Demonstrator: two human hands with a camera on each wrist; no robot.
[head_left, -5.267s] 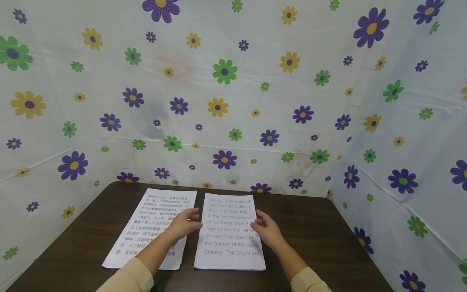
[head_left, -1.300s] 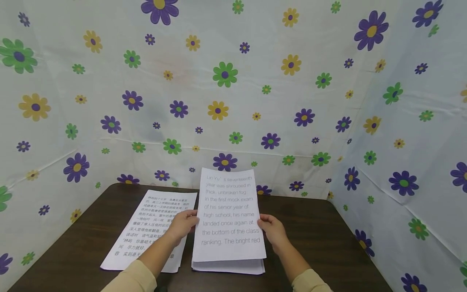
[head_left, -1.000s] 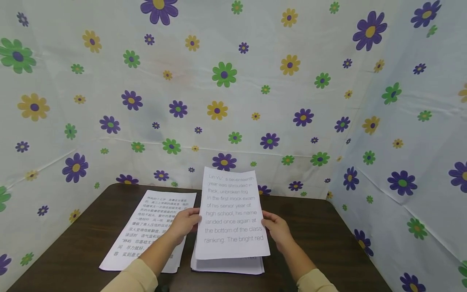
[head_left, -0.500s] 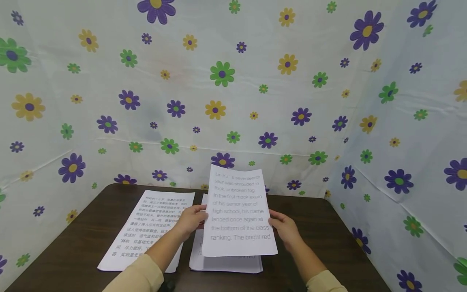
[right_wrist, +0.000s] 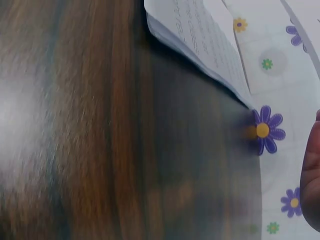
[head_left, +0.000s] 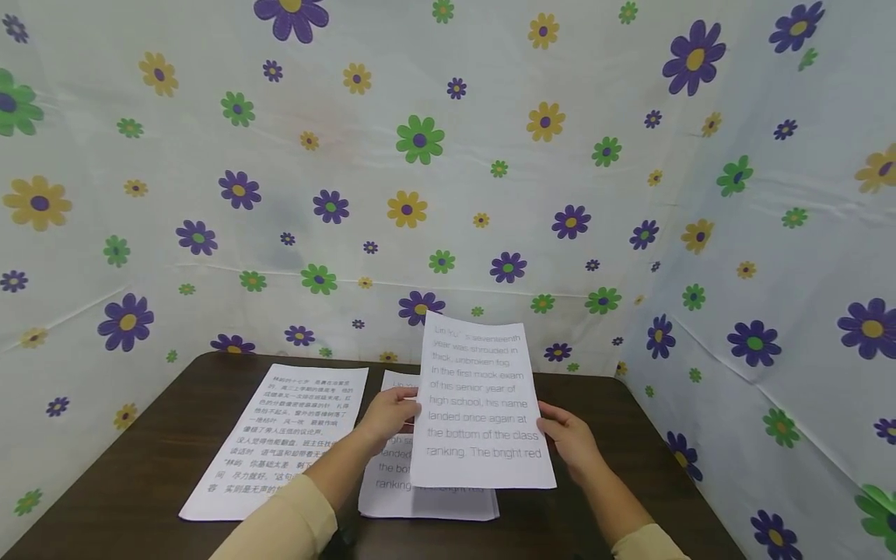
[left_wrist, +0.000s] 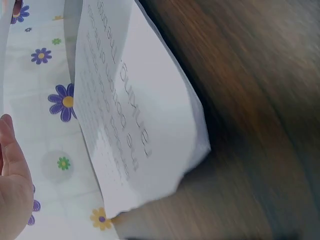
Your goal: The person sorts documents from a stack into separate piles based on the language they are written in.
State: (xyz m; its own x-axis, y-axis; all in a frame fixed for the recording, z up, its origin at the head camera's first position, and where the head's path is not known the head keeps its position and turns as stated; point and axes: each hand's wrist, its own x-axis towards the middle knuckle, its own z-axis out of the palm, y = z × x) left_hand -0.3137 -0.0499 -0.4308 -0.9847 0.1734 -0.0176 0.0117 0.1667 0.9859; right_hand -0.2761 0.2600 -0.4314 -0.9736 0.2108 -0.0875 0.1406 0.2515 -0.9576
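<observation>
Between my two hands a sheet of paper [head_left: 479,404] printed with large English text is raised and tilted toward me. My left hand [head_left: 388,416] pinches its left edge, thumb in front. At the right edge my right hand [head_left: 568,439] pinches it the same way. Beneath and to the left lies a paper stack [head_left: 427,504] with the same English text, partly hidden by the raised sheet and my left hand. In the left wrist view the stack [left_wrist: 145,100] fills the middle, with part of my left hand [left_wrist: 15,185] at the left edge.
Left of my hands lies a second stack of paper [head_left: 280,435] with Chinese text, partly covered by my left forearm. Everything rests on a dark brown wooden table [head_left: 616,404]. A white flowered cloth [head_left: 490,140] hangs behind the table and along both sides.
Both hands first reached to the English stack's edges, then lifted the top sheet off it. Over the last second the sheet has moved right and slightly up, uncovering the identical page below.
</observation>
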